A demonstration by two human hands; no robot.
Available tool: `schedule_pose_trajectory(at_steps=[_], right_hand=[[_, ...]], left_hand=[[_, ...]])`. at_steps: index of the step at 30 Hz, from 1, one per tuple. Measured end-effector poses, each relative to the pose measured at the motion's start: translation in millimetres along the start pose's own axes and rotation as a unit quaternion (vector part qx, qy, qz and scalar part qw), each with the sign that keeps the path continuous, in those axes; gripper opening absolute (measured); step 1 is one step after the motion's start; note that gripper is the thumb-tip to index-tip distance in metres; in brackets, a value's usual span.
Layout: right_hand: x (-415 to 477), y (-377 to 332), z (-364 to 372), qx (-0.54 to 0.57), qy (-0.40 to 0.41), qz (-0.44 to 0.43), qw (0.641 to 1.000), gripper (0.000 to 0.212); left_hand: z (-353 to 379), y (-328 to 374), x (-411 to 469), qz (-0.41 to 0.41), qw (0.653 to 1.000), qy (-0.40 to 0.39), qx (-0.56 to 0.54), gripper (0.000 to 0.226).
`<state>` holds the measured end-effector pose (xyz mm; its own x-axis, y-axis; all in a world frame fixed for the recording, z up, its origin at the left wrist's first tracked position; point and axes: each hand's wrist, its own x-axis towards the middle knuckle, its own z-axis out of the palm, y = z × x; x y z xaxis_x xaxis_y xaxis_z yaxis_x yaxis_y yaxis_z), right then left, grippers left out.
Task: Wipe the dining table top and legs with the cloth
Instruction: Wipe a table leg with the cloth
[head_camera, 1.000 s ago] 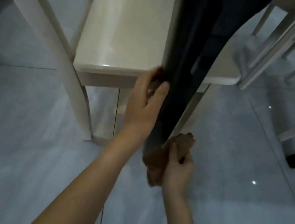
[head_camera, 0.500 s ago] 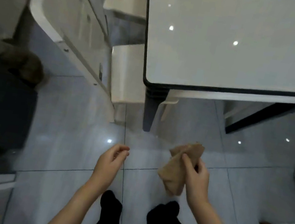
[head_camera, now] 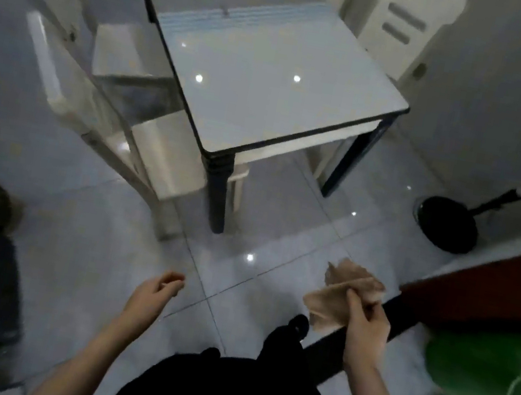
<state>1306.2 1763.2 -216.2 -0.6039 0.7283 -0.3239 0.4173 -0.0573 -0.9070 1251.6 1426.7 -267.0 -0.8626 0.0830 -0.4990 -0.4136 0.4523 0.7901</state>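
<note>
The dining table (head_camera: pixel 269 101) has a glossy white top with a black rim and stands ahead of me. Its near dark leg (head_camera: pixel 217 196) drops to the tiled floor, and a second dark leg (head_camera: pixel 345 163) shows to the right. My right hand (head_camera: pixel 365 324) grips a crumpled brown cloth (head_camera: pixel 336 294) in the air, well short of the table. My left hand (head_camera: pixel 155 293) hangs empty over the floor with loosely curled fingers.
White chairs (head_camera: pixel 101 106) stand tucked along the table's left side, another chair (head_camera: pixel 408 25) at the far right. A black fan base (head_camera: pixel 445 226) sits on the floor to the right. A green object (head_camera: pixel 485 373) and reddish furniture (head_camera: pixel 493 290) are near my right arm.
I have risen from crouching at the table leg and stepped back. My left hand let go of the leg, and the cloth came off it with my right hand.
</note>
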Motion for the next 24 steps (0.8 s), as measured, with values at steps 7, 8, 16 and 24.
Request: schedule_pose_trajectory(at_steps=[7, 8, 16, 24], right_hand=[[-68.7, 72.9, -79.4, 0.067, 0.165, 0.114, 0.977, 0.019], [-74.8, 75.0, -87.2, 0.077, 0.183, 0.118, 0.973, 0.017], [-60.3, 101.8, -154.2, 0.108, 0.244, 0.167, 0.949, 0.016], [27.0, 95.3, -237.1, 0.149, 0.24, 0.175, 0.943, 0.016]], left_hand=[[-5.0, -55.8, -14.2, -0.061, 0.994, -0.084, 0.028, 0.012], [0.2, -47.5, -13.0, -0.058, 0.994, -0.092, 0.028, 0.012], [105.7, 48.8, 14.6, 0.026, 0.981, -0.192, 0.027, 0.034], [250.5, 113.8, 16.9, 0.028, 0.976, -0.209, 0.043, 0.041]])
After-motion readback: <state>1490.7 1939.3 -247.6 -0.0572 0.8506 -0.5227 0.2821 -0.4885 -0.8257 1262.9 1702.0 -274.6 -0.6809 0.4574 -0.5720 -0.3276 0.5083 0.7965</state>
